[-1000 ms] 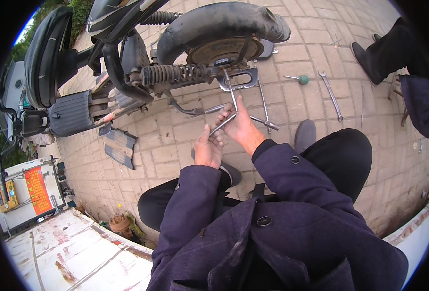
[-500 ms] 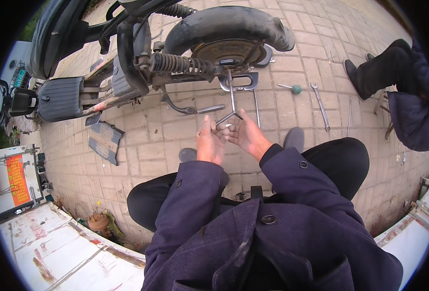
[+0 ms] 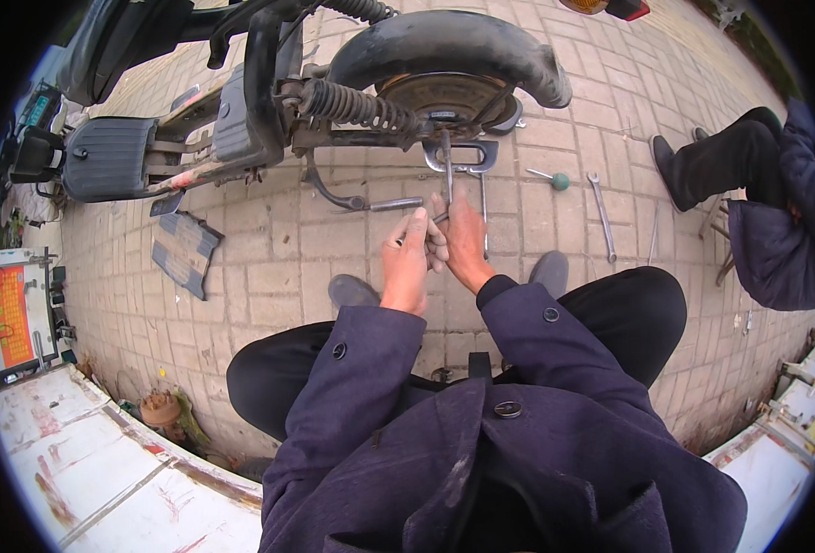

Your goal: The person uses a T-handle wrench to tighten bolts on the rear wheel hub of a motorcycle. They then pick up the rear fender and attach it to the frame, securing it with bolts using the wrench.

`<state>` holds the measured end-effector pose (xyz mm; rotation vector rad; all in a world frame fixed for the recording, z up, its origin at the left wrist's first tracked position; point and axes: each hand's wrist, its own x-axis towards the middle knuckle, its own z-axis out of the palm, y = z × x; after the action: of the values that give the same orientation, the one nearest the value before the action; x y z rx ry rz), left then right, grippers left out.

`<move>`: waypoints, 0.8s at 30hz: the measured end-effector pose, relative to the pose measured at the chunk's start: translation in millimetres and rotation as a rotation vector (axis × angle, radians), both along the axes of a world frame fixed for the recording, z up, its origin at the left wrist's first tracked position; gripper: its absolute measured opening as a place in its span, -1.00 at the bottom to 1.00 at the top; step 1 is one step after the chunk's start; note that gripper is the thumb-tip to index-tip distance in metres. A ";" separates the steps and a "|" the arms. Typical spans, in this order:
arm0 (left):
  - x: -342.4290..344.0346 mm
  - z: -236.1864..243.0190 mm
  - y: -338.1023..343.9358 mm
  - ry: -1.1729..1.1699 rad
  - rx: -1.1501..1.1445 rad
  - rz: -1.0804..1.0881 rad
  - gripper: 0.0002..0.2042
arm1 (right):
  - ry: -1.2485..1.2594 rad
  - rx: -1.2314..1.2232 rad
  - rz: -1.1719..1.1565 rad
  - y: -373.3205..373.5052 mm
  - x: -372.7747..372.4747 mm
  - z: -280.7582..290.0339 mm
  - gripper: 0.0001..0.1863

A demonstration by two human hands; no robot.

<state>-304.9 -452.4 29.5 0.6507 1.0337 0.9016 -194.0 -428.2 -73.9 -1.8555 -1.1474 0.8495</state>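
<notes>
Head view: brick paving (image 3: 269,249) outdoors, left hand (image 3: 406,263) and right hand (image 3: 463,235) each with grip clenched on a cross wrench (image 3: 449,184).

Two hands work at one metal cross wrench: one left hand (image 3: 406,267) and one right hand (image 3: 464,241), both closed on the cross wrench (image 3: 446,189) near one scooter rear wheel (image 3: 449,69) with one coil spring (image 3: 352,106). On the paving to the right lie one green-handled screwdriver (image 3: 553,178) and one spanner (image 3: 601,217). Two grey shoes (image 3: 352,291) show near the hands, and one other person (image 3: 767,203) sits far right.
</notes>
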 end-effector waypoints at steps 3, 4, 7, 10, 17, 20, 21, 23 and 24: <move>-1.5 12.8 1.7 0.096 0.055 -0.149 -0.68 | 0.048 0.067 -0.048 -3.8 2.4 -0.3 -0.77; -5.0 17.4 3.3 0.145 0.076 -0.197 -0.63 | -0.006 0.095 -0.075 -4.4 1.8 1.8 -0.79; -14.0 25.3 13.7 0.186 0.163 -0.306 -0.46 | 0.096 0.345 -0.115 -5.6 -3.4 10.1 -0.80; -16.3 21.5 20.6 0.125 0.172 -0.276 -0.53 | 0.238 0.298 -0.168 -3.7 -4.6 13.2 -0.76; -11.8 -6.3 26.9 0.356 0.073 -0.026 -0.69 | -0.347 0.209 -0.127 -0.3 13.2 -1.5 -0.71; -12.5 -17.0 25.7 0.393 0.055 -0.018 -0.70 | 0.129 0.282 -0.207 4.8 -3.1 -1.7 -0.67; -14.0 -20.0 26.0 0.412 0.060 -0.022 -0.70 | 0.404 0.256 -0.230 8.3 -8.5 0.2 -0.63; -17.1 -25.7 25.9 0.440 0.042 -0.012 -0.68 | 0.922 0.163 -0.250 11.4 -13.4 5.9 -0.56; -18.4 -28.2 25.5 0.449 0.035 -0.008 -0.68 | 1.164 0.093 -0.246 11.3 -12.5 8.9 -0.53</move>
<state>-323.4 -426.9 1.3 0.9113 1.4143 0.7842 -206.5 -416.9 -65.1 -1.0401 -0.2051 1.3946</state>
